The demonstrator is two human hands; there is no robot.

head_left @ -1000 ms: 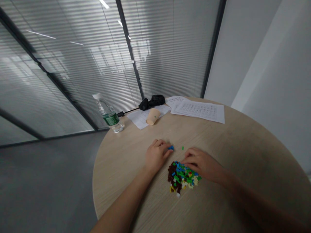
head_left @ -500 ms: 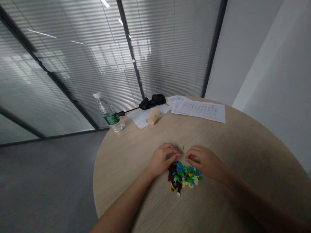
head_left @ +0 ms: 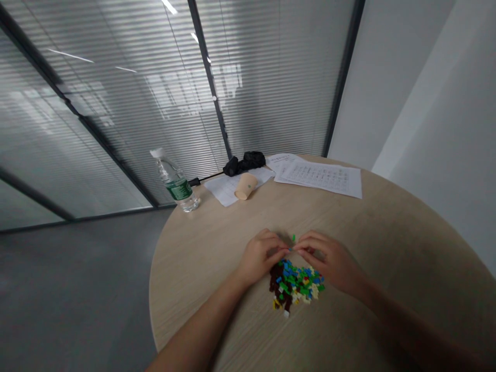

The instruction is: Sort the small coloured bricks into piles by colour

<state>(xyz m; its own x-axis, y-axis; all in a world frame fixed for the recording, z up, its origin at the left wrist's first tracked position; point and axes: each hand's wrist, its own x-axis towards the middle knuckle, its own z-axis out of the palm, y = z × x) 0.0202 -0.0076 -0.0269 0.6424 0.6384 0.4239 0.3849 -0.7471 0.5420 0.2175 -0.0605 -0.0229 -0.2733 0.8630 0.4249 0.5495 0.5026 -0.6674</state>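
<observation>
My left hand [head_left: 264, 256] is closed in a pinch, with a tiny blue toy brick [head_left: 290, 249] showing at its fingertips. From the other side, the fingertips of my right hand [head_left: 329, 258] are pinched together and meet that brick; whether they grip a piece of their own is too small to tell. Just beyond the fingers a small green brick [head_left: 293, 237] lies on the table. Close below both hands spreads a pile of small toy bricks [head_left: 296, 281] in brown, blue, green, cream, yellow, white and red.
The round wooden table [head_left: 194, 268] carries a water bottle [head_left: 179, 186] at its left edge. A paper cup [head_left: 245, 186] lies on its side on a sheet [head_left: 222, 192]. Behind it is a folded black item [head_left: 248, 161], with printed papers [head_left: 321, 175] to the right.
My hands have come together, closing the gap between their fingertips. A blue brick now shows where they meet. The view has shifted very slightly.
</observation>
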